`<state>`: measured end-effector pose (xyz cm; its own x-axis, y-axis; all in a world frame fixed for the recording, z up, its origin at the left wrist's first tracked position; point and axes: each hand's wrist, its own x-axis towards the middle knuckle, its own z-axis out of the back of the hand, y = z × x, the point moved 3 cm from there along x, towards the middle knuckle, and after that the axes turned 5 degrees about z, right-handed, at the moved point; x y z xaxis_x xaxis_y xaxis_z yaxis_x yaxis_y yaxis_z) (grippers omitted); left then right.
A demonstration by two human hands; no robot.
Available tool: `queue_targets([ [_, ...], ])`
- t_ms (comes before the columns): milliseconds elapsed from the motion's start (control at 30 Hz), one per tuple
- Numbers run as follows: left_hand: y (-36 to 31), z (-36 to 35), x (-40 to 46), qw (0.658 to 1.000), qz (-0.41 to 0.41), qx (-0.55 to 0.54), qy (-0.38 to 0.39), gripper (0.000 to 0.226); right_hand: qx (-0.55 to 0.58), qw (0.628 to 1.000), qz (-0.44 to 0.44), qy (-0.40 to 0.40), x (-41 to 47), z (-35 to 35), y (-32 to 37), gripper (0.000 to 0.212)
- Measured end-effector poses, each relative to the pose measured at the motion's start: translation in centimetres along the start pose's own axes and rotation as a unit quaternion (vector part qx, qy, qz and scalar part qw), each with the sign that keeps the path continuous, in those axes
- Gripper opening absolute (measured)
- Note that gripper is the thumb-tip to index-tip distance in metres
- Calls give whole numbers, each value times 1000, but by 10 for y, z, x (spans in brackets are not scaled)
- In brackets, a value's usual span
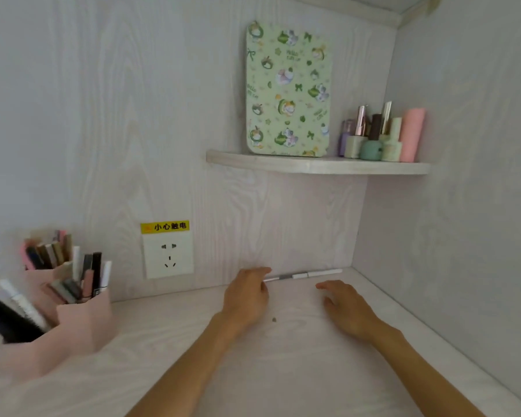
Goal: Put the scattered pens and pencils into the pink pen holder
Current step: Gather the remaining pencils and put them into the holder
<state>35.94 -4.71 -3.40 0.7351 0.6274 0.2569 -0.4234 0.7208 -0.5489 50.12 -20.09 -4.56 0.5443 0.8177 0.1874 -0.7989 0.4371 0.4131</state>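
The pale woodgrain tabletop point(283, 371) has the pink plastic pen holder point(82, 323) at its left edge, already stuffed with pens. The left hand point(247, 299) touches the tip of a slim white-and-grey pen point(304, 275) lying along the back edge, though I can't tell if it's pinching it. The right hand point(346, 308) rests flat nearby, fingers relaxed.

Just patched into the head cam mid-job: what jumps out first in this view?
Both hands reach toward the desk's back edge: the left hand touches the end of a white-and-grey pen lying along the wall, the right hand hovers open nearby. At far left stands the pink pen holder, already crowded.
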Motion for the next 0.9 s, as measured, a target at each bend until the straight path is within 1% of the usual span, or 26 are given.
queue_targets([
  [100, 5, -15, 17, 999, -26, 24, -18, 44, -26, 1000, 13, -7, 17, -3, 0, 44],
  [267, 5, -22, 28, 994, -43, 82, -58, 34, -83, 996, -12, 3, 40, -1, -7, 51],
  [333, 5, -22, 29, 992, -51, 98, -59, 34, -102, 995, -19, 10, 47, -5, -11, 50],
  [367, 4, -21, 29, 992, -53, 100, -54, 35, -114, 993, -16, 1, 49, -5, -12, 48],
  [433, 5, -16, 29, 993, -51, 100, -42, 38, -131, 990, 7, -45, 53, -2, -12, 42],
  [467, 6, -13, 27, 993, -48, 100, -39, 40, -130, 989, 21, -65, 53, 0, -10, 40],
  [533, 8, -5, 21, 994, -39, 101, -28, 41, -104, 992, 33, -71, 49, 3, -6, 37],
  [633, 13, 7, 7, 994, -30, 107, -15, 41, -68, 995, 47, -54, 38, 3, 4, 31],
  [767, 25, 33, -24, 991, -13, 135, -7, 42, -33, 995, 90, -35, 19, 0, 32, 20],
  [900, 51, 67, -71, 986, 0, 164, -35, 41, 12, 992, 125, 9, 3, -11, 66, 17],
])
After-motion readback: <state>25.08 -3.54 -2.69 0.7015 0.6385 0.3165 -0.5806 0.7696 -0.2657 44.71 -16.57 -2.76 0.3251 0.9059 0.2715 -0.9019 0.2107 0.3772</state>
